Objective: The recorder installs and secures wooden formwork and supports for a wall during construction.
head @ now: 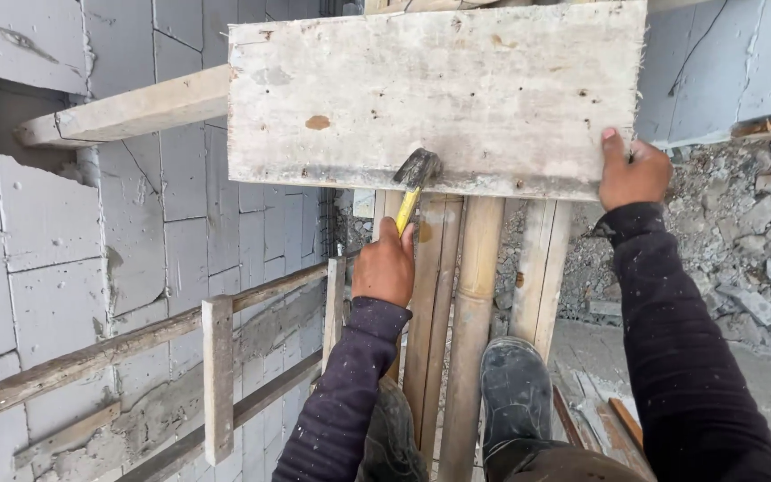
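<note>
My left hand (385,264) grips the yellow handle of a hammer (414,178). The hammer's dark steel head rests against the near edge of a wide, worn plywood board (457,89). My right hand (633,174) clamps the board's near right corner, thumb on top. The board lies across bamboo poles (473,303) and wooden planks that run toward me. Both arms wear dark long sleeves.
I stand on the poles in dark rubber boots (516,388). A grey block wall (64,223) drops away at left, with a wooden rail frame (218,375) and a timber beam (127,112) against it. Rubble (751,241) lies far below on the right.
</note>
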